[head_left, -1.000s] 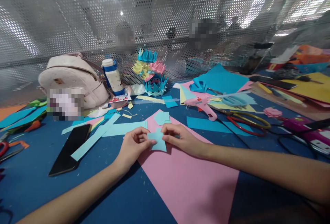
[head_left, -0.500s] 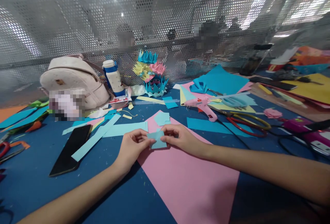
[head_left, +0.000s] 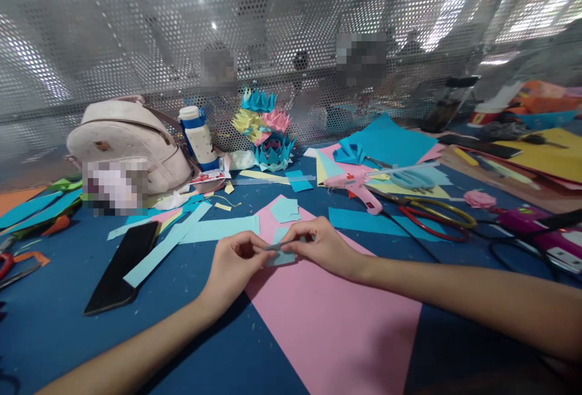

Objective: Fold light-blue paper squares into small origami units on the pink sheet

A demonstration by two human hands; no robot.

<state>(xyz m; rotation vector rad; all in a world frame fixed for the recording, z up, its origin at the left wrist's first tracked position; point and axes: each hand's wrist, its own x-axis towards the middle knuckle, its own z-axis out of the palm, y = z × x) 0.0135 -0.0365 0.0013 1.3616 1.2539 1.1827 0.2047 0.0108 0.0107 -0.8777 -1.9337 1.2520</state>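
Note:
Between both hands, a small piece of light blue paper [head_left: 282, 258] is pinched by its edges above a pink sheet [head_left: 336, 316]. My left hand [head_left: 237, 260] is closed on its left side, thumb against fingers. From the right, my right hand [head_left: 319, 243] grips it the same way. A darker edge of the paper runs between the fingertips, and part of it is hidden by them. Just beyond lies a cut light blue paper piece [head_left: 285, 209] on the pink sheet. A pale blue strip [head_left: 220, 229] rests left of it.
A black phone [head_left: 122, 268] lies at left, near a white backpack [head_left: 130, 140] and a bottle [head_left: 200, 140]. Folded paper flowers [head_left: 271, 151] stand at the back. To the right are a pink glue gun [head_left: 359, 188], red-handled pliers [head_left: 431, 222] and a purple power strip [head_left: 541, 234].
The small blue paper, held flat facing me before, is now tilted or bent, with an edge showing between my fingertips. Both hands stay in nearly the same place.

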